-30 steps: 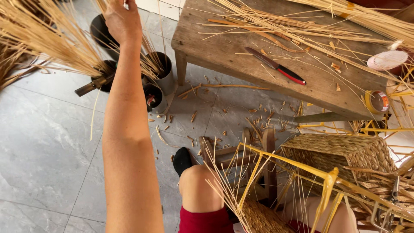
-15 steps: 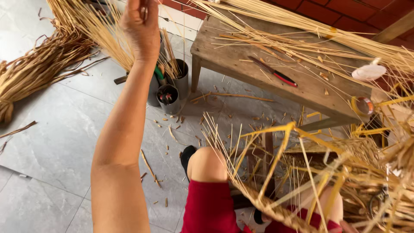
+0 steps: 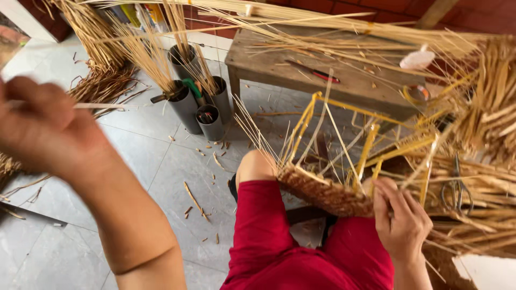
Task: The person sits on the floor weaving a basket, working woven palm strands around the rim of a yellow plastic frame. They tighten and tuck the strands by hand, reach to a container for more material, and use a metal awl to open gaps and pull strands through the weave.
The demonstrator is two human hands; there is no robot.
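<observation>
Pinching a thin reed strand (image 3: 99, 106) in left hand (image 3: 45, 131), now drawn near and blurred, no longer raised over grey pots (image 3: 201, 107). Gripping half-woven basket (image 3: 325, 193) on lap with right hand (image 3: 400, 220). Lying open between: bare floor tiles (image 3: 134, 156). Crowding right edge: reed bundles (image 3: 484, 118).

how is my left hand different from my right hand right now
The left hand is raised away from the body, blurred, pinching a thin pale straw strand; the right hand is low by the lap and sharp. The left touches only that strand, while the right grips the brown woven basket base with its yellow upright stakes. Both are bare and closed on weaving material.
</observation>
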